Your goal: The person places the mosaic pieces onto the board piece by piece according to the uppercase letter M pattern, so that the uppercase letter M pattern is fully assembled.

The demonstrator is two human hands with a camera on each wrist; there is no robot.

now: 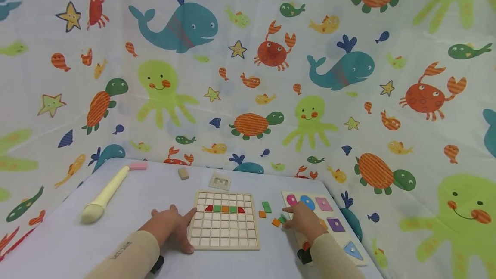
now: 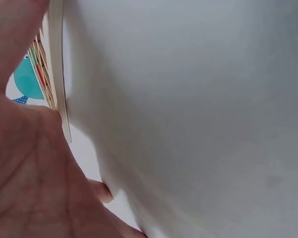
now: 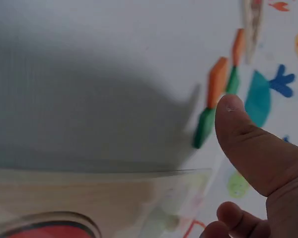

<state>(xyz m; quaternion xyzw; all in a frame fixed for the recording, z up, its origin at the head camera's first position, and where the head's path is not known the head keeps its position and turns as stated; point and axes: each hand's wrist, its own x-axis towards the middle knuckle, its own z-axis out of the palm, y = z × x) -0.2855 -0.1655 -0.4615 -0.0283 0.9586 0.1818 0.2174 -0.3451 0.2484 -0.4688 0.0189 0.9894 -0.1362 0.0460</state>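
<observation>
A wooden grid board [image 1: 224, 229] lies mid-table. One of its rows holds a red rounded piece at each end, with green and orange square tiles [image 1: 225, 209] between. My left hand [image 1: 170, 227] is at the board's left side, thumb by the near corner and index finger by the edge, spread apart. Over the right puzzle board's edge reaches my right hand [image 1: 304, 218], index finger and thumb apart around a green tile [image 1: 282, 218]. An orange tile [image 1: 276, 222] lies beside that one. In the right wrist view the thumb [image 3: 238, 129] overlaps the loose tiles.
More green tiles [image 1: 266, 207] and an orange tile [image 1: 262, 214] lie between the boards. The knobbed shape puzzle [image 1: 350, 238] is at right. Behind the grid stand a small pale tray [image 1: 220, 181] and a wooden block [image 1: 183, 173]. A yellow mallet-like stick [image 1: 106, 193] and pink block [image 1: 138, 165] lie left.
</observation>
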